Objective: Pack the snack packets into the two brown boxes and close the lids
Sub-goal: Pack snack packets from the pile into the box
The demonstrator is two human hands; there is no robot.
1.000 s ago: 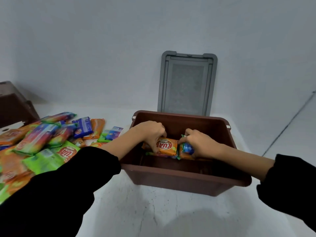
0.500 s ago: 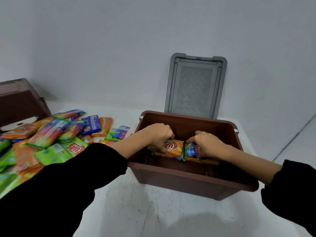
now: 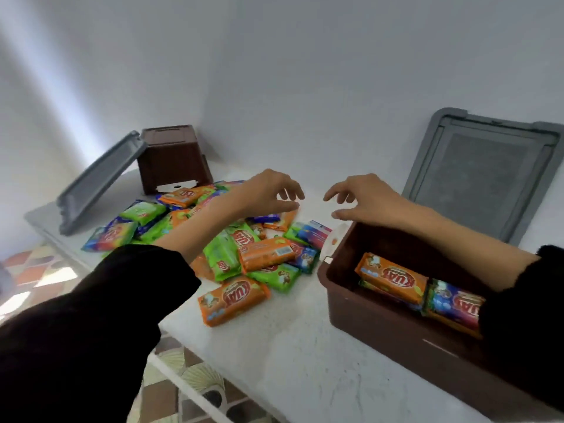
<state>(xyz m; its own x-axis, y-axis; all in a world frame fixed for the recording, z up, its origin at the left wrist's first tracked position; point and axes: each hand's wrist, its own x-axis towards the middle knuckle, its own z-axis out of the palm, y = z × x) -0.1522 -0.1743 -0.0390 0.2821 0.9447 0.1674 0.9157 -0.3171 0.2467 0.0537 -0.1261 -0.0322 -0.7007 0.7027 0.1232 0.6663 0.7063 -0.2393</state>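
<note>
Starting from the left, the pile of snack packets [image 3: 195,239] lies on the white table [image 3: 293,355], in front of the far brown box [image 3: 171,157]. The left hand [image 3: 268,193] hovers over the pile's far right edge, fingers spread and curled, holding nothing. The packets below it lie with their long axes mixed (no common direction). The right hand [image 3: 363,199], also open and empty, is above the left wall of the near brown box [image 3: 381,319], where two packets [image 3: 421,288] already lie. The left hand seems nearer to the pile, so it should probably reach down first.
</note>
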